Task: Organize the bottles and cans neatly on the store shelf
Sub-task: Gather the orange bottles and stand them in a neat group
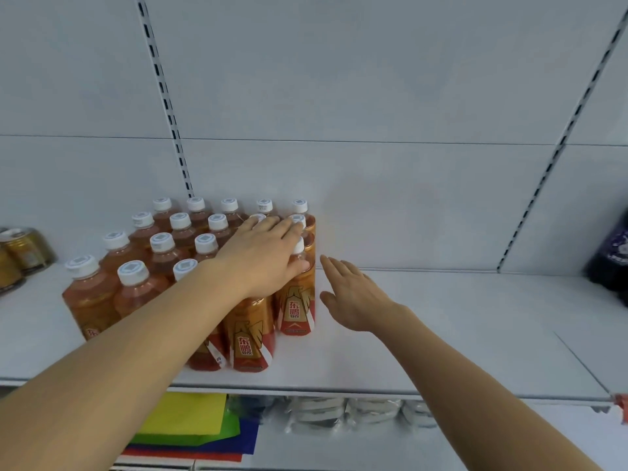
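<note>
1. My left hand (pixel 268 253) lies flat, fingers straight, across the bottle (pixel 296 294) tops at the block's right edge.
2. My right hand (pixel 353 297) is released, just beside that edge, holding nothing.
3. Bottles stand packed on the shelf (pixel 441 334), left of centre.
4. Cans (pixel 20 256) sit far left.
</note>
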